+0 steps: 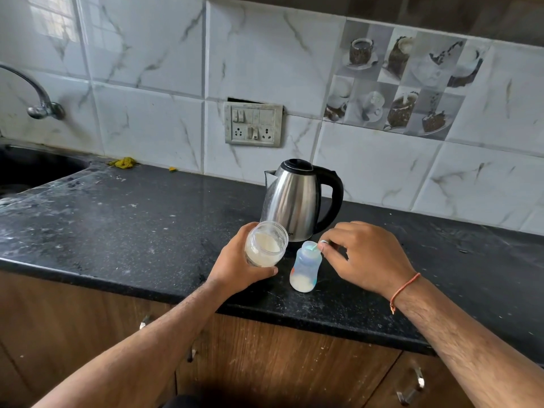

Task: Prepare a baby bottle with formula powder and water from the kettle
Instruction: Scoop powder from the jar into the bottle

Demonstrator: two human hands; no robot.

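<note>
— Standing upright on the black counter (123, 219), near its front edge: open baby bottle (305, 267), pale powder already lying in its base. Just behind it, steel kettle (295, 198), lid down, black handle turned to the right.

— And the hands?

— Left hand (238, 267) wrapping around a clear jar (266, 244) of formula powder, holding it tilted just left of the bottle, mouth facing up toward the camera. Right hand (368, 257) pinching a small scoop (316, 245) between thumb and fingertips, tipping it at the bottle's rim.

— Handling the bottle, how?

— Looking light and nearly empty, thin translucent plastic, narrow at the waist, so probably tipping over at a careless nudge from the scoop. Likely calling for a steadying hold around the waist, below the rim, before any pouring; neither hand touching it now.

— The jar?

— Seeming light too, smooth-walled and dusted with powder, perhaps slippery; gripping around the middle, as now, appearing sound.

— The kettle?

— Probably the heavy item, possibly hot along the metal; taking it by the black handle only. Water level not showing.

— Anything else in view?

— Wall switchboard (253, 124) above the kettle, tap (38, 95) and sink (32, 169) far left.
</note>
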